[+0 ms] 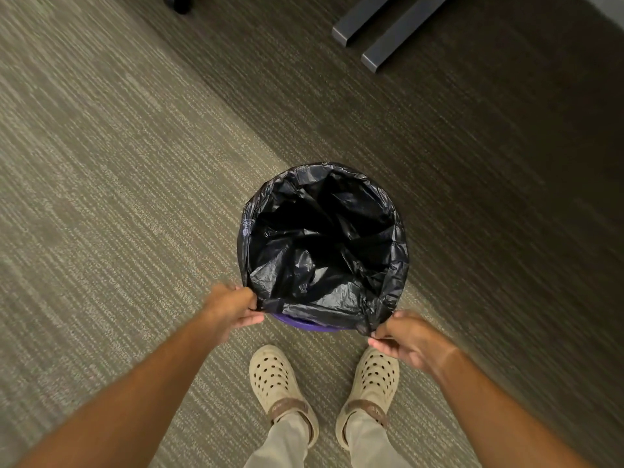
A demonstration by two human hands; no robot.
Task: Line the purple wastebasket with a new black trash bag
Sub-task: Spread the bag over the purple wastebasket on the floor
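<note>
A purple wastebasket (297, 324) stands on the striped carpet (118, 163) at the centre of the frame, almost wholly hidden by the black trash bag (320, 238) spread open inside it and folded over its rim; only a sliver of purple shows at the lower edge, between the hands. The left hand (233, 309) is closed in a pinch on the bag's edge at the lower left of the rim. The right hand (401, 337) pinches the bag's edge at the lower right of the rim, fingers curled shut on the plastic. Just below the basket, two beige perforated clogs (275, 378) rest on the carpet, well clear of the bag. At the upper right of the frame two grey metal bars (381, 25) lie on the darker carpet, well apart from the basket. A dark object (177, 3) sits at the top left edge, too cropped to identify
</note>
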